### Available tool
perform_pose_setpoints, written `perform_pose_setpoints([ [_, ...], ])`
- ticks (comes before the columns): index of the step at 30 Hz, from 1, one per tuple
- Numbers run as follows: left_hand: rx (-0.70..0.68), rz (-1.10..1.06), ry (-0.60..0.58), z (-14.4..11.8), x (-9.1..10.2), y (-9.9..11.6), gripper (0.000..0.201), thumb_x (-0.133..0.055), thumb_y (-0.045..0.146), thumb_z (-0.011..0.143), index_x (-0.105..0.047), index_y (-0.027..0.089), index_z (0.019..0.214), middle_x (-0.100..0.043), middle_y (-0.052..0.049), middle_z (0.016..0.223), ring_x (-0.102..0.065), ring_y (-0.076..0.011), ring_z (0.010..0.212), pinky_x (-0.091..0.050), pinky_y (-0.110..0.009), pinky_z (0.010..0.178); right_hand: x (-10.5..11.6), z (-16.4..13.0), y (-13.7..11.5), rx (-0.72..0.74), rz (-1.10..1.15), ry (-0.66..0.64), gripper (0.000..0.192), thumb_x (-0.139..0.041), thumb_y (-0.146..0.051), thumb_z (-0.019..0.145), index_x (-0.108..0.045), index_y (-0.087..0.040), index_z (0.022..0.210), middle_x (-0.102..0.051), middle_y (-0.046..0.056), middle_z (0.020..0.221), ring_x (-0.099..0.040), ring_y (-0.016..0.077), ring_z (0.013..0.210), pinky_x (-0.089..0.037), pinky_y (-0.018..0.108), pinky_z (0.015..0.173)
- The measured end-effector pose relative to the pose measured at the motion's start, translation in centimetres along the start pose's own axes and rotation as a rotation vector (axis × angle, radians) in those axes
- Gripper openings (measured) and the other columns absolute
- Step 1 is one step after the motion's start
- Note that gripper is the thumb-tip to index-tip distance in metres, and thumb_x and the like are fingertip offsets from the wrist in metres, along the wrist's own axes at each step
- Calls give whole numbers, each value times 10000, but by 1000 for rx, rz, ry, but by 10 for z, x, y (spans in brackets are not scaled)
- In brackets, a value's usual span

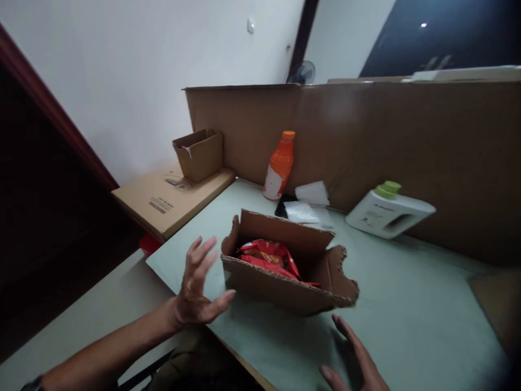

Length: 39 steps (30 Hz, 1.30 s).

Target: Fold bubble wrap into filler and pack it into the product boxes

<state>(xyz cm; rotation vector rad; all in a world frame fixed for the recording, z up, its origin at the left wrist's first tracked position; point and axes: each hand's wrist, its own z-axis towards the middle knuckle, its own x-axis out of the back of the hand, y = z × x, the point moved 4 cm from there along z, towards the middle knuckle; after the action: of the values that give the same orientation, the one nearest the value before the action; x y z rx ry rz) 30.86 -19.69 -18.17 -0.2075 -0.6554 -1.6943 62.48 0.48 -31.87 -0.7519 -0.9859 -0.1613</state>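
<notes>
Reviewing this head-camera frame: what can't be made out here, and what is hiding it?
- Red packet in the open cardboard box: the box walls hide its lower part; its print is blurred.
- Right hand: cut off by the bottom edge.
- Dark item behind the box: mostly covered by white plastic packets.
- Labels on the orange bottle and white jug: too small to read.
- Left hand: fingers blurred.

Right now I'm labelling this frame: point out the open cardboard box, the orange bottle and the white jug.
open cardboard box (277, 288), head view, on its near front wall.
orange bottle (280, 163), head view, on its orange body.
white jug (380, 213), head view, on its white side.
</notes>
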Motion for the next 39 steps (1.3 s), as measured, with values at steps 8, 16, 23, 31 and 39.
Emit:
perform_pose_setpoints([
  [8,836,-280,-456,-64,-64,-70,662,-705,531,679,-612,137,1202,-698,-180,1240,-646,-387,1192,-526,-541,1035,-15,45,-52,-113,317,-77,776,-661,-429,854,-395,-177,1538,-584,194,1434,-606,354,1275,-516,538,1049],
  [16,983,-201,-366,-52,-65,-91,497,-729,530,559,-643,192,912,-764,-120,912,-730,-361,879,-624,-466,748,-8,76,-54,111,175,-155,606,-572,-258,864,-505,-197,1463,-563,138,1476,-560,314,1325,-486,507,1082],
  [23,965,-96,-362,-76,-75,-94,470,-712,598,582,-650,205,832,-759,-118,825,-726,-360,797,-618,-461,703,9,194,10,12,-389,86,580,-536,-53,849,-562,-134,1423,-450,201,1556,-373,379,1456,-389,552,1084],
  [31,929,-34,-342,-69,-72,-89,427,-651,635,585,-614,238,736,-723,-106,731,-700,-355,720,-602,-479,674,48,168,54,-7,-437,203,330,-515,-76,855,-762,-217,1023,-604,100,1422,-477,335,1364,-400,529,1039],
  [39,939,-126,-347,-70,-71,-90,438,-680,598,613,-629,224,836,-747,-99,818,-712,-326,774,-607,-419,678,131,-2,70,-153,-571,194,516,-457,-73,793,-715,-261,1197,-620,130,1394,-597,348,1248,-508,508,872],
])
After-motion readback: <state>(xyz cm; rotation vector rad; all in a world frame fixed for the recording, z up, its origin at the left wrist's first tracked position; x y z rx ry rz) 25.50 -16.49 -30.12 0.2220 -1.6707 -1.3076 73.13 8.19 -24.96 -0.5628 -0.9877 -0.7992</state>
